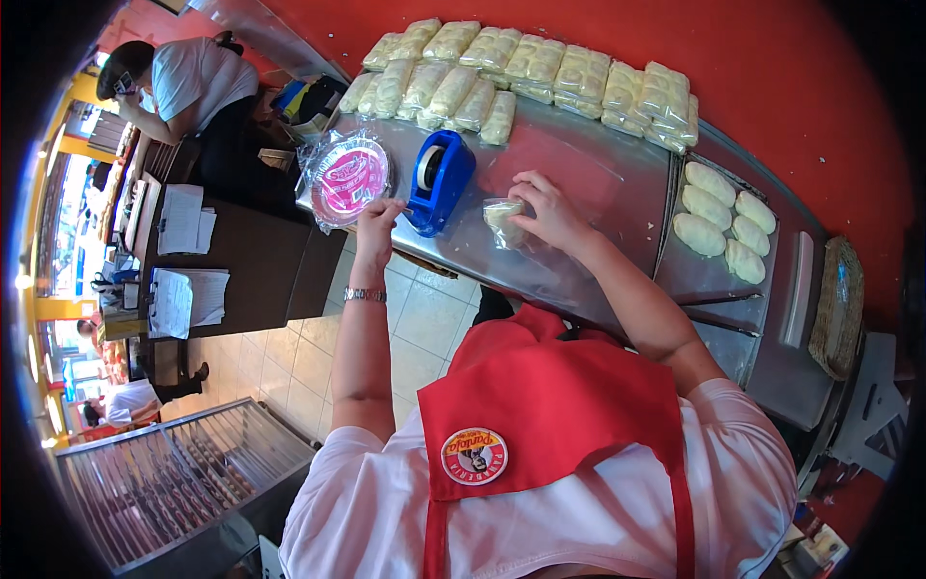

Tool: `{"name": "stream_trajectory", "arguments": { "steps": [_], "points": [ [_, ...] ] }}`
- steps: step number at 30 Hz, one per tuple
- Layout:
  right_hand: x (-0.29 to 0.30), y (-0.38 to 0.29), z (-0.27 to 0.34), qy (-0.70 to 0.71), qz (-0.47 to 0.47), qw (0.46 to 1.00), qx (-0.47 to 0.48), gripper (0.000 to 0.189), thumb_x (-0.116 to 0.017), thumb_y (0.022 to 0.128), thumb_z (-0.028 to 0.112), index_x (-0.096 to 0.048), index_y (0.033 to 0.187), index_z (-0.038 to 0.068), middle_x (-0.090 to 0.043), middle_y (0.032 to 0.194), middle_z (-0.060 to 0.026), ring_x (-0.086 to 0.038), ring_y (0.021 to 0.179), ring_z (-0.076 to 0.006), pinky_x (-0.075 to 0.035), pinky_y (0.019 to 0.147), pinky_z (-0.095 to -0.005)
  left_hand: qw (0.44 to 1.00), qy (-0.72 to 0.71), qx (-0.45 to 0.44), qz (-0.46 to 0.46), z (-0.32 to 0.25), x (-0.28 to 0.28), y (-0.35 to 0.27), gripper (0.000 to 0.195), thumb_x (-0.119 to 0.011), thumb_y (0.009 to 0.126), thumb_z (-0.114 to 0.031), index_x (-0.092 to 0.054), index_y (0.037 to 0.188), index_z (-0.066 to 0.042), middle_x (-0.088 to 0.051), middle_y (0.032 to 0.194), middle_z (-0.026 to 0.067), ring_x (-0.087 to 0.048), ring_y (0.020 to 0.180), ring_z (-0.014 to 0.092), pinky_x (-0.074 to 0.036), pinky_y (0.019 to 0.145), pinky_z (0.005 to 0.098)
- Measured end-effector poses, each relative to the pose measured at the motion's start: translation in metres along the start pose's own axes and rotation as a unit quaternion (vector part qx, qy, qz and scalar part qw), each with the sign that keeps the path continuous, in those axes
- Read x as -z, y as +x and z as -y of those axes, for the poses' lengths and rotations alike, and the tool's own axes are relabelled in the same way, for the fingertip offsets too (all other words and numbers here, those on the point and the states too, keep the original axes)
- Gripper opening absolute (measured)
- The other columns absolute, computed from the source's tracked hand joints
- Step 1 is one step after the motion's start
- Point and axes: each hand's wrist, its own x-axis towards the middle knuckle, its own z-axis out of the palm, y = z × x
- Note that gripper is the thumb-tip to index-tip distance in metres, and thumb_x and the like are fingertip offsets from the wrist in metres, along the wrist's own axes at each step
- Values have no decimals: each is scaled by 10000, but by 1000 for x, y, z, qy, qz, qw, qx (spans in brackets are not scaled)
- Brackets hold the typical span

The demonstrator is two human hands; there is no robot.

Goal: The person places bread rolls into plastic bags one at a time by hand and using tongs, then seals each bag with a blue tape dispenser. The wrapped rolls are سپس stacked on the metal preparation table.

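Observation:
My left hand [380,221] is at the front end of a blue tape dispenser [454,170], thumb and finger pinched on the end of its adhesive tape. The strip itself is barely visible. A white roll of tape [430,166] sits in the dispenser. On the steel table [579,271], my right hand [548,210] grips a small packet of pale dough pieces in clear plastic [504,226], its fingers over the packet's right side. To the left of the dispenser lies a plastic-wrapped pack of foil plates [352,177] with a pink label.
Bagged dough pieces [535,61] line the table's back edge in stacks. At right, a metal tray [712,286] holds several unwrapped dough pieces [700,208] and tongs [720,313]; a wicker basket [835,311] stands beyond. A person [192,94] leans on a dark counter [249,268] at left.

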Motion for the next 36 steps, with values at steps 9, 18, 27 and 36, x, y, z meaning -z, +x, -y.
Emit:
{"name": "stream_trajectory", "arguments": {
  "steps": [9,18,27,36],
  "points": [
    [6,0,2,89,55,994,-38,323,-752,732,93,-597,1007,25,-634,948,-111,-640,896,-294,-510,793,-379,974,-154,167,-5,42,1,-33,86,-697,839,-74,-679,882,-1,-626,757,31,-533,582,92,-418,516,216],
    [22,3,-5,125,151,980,-14,329,-724,717,31,-649,1038,24,-655,960,-103,-649,886,-267,-514,796,-361,893,227,-63,384,-84,-108,-23,133,-745,815,-140,-719,809,-9,-574,647,-35,-454,571,41,-363,509,239],
    [26,-2,-5,145,154,977,-33,295,-712,714,23,-670,1006,12,-657,916,-96,-653,856,-232,-511,787,-338,836,268,86,472,-32,-123,12,266,-763,828,-226,-681,717,2,-520,572,-28,-456,537,57,-371,493,257],
    [31,-37,-56,500,-108,811,-285,272,-721,807,41,-620,1058,30,-637,982,-39,-643,893,-147,-546,791,-299,925,70,-121,354,-26,-157,-23,330,-764,801,-192,-681,1054,4,-679,884,79,-616,811,128,-497,732,306]
  ]
}}
